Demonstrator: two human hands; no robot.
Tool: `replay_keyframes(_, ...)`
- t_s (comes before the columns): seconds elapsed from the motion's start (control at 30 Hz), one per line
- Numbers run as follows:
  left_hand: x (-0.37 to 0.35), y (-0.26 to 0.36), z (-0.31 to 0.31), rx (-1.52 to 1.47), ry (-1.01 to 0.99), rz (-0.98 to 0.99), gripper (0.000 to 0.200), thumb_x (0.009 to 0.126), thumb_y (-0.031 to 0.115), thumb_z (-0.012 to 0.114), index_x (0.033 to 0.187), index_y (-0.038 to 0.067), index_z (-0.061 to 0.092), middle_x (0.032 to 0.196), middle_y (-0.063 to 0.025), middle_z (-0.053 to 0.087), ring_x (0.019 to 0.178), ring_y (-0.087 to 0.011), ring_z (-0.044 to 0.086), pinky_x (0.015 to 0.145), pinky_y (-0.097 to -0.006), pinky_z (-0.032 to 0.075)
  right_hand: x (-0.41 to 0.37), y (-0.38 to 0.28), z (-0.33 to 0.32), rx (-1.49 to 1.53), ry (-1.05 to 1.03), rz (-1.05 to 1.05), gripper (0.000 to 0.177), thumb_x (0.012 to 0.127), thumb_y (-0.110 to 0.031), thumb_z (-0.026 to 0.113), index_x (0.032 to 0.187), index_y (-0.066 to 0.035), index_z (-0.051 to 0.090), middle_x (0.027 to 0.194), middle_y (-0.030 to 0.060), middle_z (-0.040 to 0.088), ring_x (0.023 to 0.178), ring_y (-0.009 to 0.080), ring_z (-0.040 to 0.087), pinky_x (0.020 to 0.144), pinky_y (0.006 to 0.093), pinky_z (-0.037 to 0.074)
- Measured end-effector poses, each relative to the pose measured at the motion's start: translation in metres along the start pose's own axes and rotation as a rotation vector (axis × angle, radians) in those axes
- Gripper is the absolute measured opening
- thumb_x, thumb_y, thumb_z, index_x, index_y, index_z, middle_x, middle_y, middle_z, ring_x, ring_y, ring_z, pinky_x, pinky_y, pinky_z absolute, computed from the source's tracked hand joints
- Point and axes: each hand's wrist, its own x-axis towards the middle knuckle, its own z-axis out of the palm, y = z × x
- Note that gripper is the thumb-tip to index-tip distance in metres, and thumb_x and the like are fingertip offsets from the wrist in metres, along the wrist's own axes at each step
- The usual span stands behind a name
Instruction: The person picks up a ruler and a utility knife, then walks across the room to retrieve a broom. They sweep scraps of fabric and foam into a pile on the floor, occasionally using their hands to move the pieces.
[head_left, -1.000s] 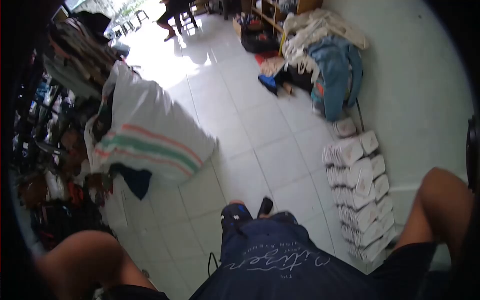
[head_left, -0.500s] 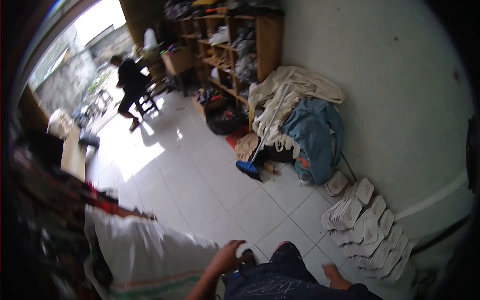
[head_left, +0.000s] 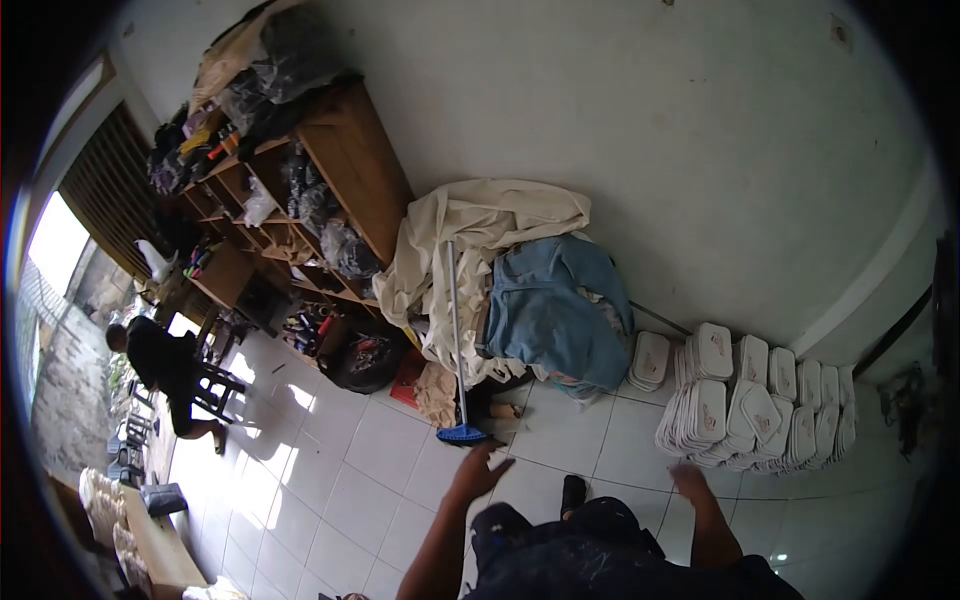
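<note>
My left hand [head_left: 478, 474] is out in front of me with thumb and fingers apart and nothing in it. It appears near the blue broom head [head_left: 462, 434], though I see no contact. My right hand [head_left: 690, 482] hangs lower right, its short-looking fingers loosely apart and holding nothing visible. Closest to it are stacks of white flat pieces [head_left: 710, 410] with rounded corners and small reddish prints, piled on the floor by the wall. A separate small stack [head_left: 650, 360] leans at their left. Whether my right hand touches any of them is not clear.
Blue cloth [head_left: 555, 310] and cream cloth [head_left: 500, 210] are heaped against the wall, with the broom's pole leaning there. A wooden shelf [head_left: 355, 170] holds bags. Another person [head_left: 165, 365] sits on a stool by the doorway. A bench [head_left: 150, 540] stands lower left.
My view has swung right toward the wall and the white stacks. The big white sack at lower left has left view. Both hands now reach further forward.
</note>
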Motion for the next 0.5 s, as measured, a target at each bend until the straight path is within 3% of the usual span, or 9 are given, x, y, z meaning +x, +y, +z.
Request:
replay_keyframes(0.03, 0.029, -0.016, -0.005, -0.076, -0.017, 0.06, 0.045, 0.077, 0.031, 0.066, 0.106, 0.0, 0.055, 0.096, -0.0154, 0.06, 0.084, -0.0271, 0.058, 0.075, -0.0332, 0.046, 0.031, -0.072, -0.06, 0.438, 0.169, 0.407, 0.012, 0.079, -0.016, 0.054, 0.083, -0.005, 0.056, 0.066, 0.0014, 0.053, 0.058, 0.0127, 0.052, 0.051, 0.0263, 0.042)
replay_keyframes(0.1, 0.08, -0.033, -0.018, -0.379, -0.07, -0.149, 0.038, 0.079, 0.027, 0.064, 0.103, -0.001, 0.057, 0.093, -0.0128, 0.061, 0.085, -0.0217, 0.059, 0.075, -0.0293, 0.046, 0.072, -0.137, -0.119, 0.904, 0.327, 0.374, 0.018, 0.081, -0.018, 0.053, 0.094, -0.005, 0.053, 0.079, 0.001, 0.055, 0.066, 0.0108, 0.053, 0.053, 0.0243, 0.042)
replay_keyframes(0.2, 0.169, -0.066, -0.052, -0.438, -0.156, -0.147, 0.032, 0.081, 0.024, 0.06, 0.1, -0.001, 0.06, 0.09, -0.0119, 0.063, 0.086, -0.0177, 0.058, 0.078, -0.0279, 0.044, 0.084, -0.19, -0.147, 0.944, 0.524, 0.332, 0.022, 0.087, -0.02, 0.052, 0.101, -0.003, 0.053, 0.081, 0.0037, 0.056, 0.068, 0.0098, 0.052, 0.056, 0.0241, 0.041)
replay_keyframes(0.27, 0.245, -0.137, -0.048, -0.292, -0.081, -0.066, 0.035, 0.083, 0.03, 0.059, 0.1, -0.001, 0.06, 0.088, -0.0089, 0.063, 0.08, -0.0157, 0.058, 0.072, -0.0302, 0.046, 0.062, -0.19, -0.125, 0.652, 0.538, 0.415, 0.024, 0.088, -0.022, 0.052, 0.098, 0.0, 0.054, 0.079, 0.0079, 0.056, 0.069, 0.014, 0.053, 0.061, 0.0278, 0.043)
replay_keyframes(0.33, 0.316, -0.183, -0.049, -0.214, 0.051, 0.114, 0.031, 0.079, 0.028, 0.063, 0.093, 0.0, 0.062, 0.087, -0.0106, 0.063, 0.079, -0.0181, 0.059, 0.068, -0.0308, 0.045, 0.014, -0.17, -0.052, 0.204, 0.507, 0.551, 0.031, 0.089, -0.027, 0.048, 0.094, 0.003, 0.054, 0.082, 0.0163, 0.059, 0.076, 0.0297, 0.057, 0.071, 0.0376, 0.044)
replay_keyframes(0.37, 0.341, -0.173, -0.065, -0.042, 0.022, -0.046, 0.031, 0.076, 0.027, 0.066, 0.09, 0.001, 0.063, 0.083, -0.0125, 0.063, 0.076, -0.0192, 0.059, 0.067, -0.0314, 0.046, -0.019, -0.17, -0.004, 0.425, 0.547, 0.816, 0.033, 0.088, -0.031, 0.046, 0.092, 0.001, 0.056, 0.085, 0.0202, 0.059, 0.084, 0.0373, 0.056, 0.074, 0.0435, 0.043)
replay_keyframes(0.4, 0.371, -0.186, -0.067, -0.018, 0.109, 0.064, 0.031, 0.074, 0.026, 0.069, 0.09, 0.0, 0.063, 0.077, -0.0144, 0.063, 0.072, -0.0209, 0.06, 0.065, -0.0326, 0.046, -0.055, -0.195, 0.021, 0.278, 0.424, 0.858, 0.033, 0.086, -0.032, 0.048, 0.088, -0.001, 0.059, 0.088, 0.0217, 0.059, 0.089, 0.0385, 0.054, 0.077, 0.0435, 0.043)
replay_keyframes(0.43, 0.399, -0.195, -0.072, -0.089, 0.174, 0.196, 0.027, 0.069, 0.023, 0.07, 0.084, 0.001, 0.065, 0.073, -0.0188, 0.063, 0.072, -0.0338, 0.061, 0.07, -0.0381, 0.047, -0.081, -0.232, 0.033, 0.223, 0.22, 1.036, 0.031, 0.084, -0.031, 0.051, 0.084, -0.002, 0.06, 0.087, 0.0219, 0.059, 0.087, 0.0401, 0.054, 0.075, 0.0442, 0.044)
replay_keyframes(0.5, 0.458, -0.229, -0.067, 0.079, 0.135, 0.013, 0.047, 0.07, 0.023, 0.067, 0.111, 0.005, 0.055, 0.105, -0.0209, 0.055, 0.101, -0.0344, 0.051, 0.087, -0.0409, 0.04, -0.196, -0.233, 0.166, 0.632, 0.13, 1.392, 0.028, 0.083, -0.03, 0.056, 0.084, -0.003, 0.062, 0.078, 0.0156, 0.062, 0.072, 0.0309, 0.06, 0.064, 0.039, 0.047)
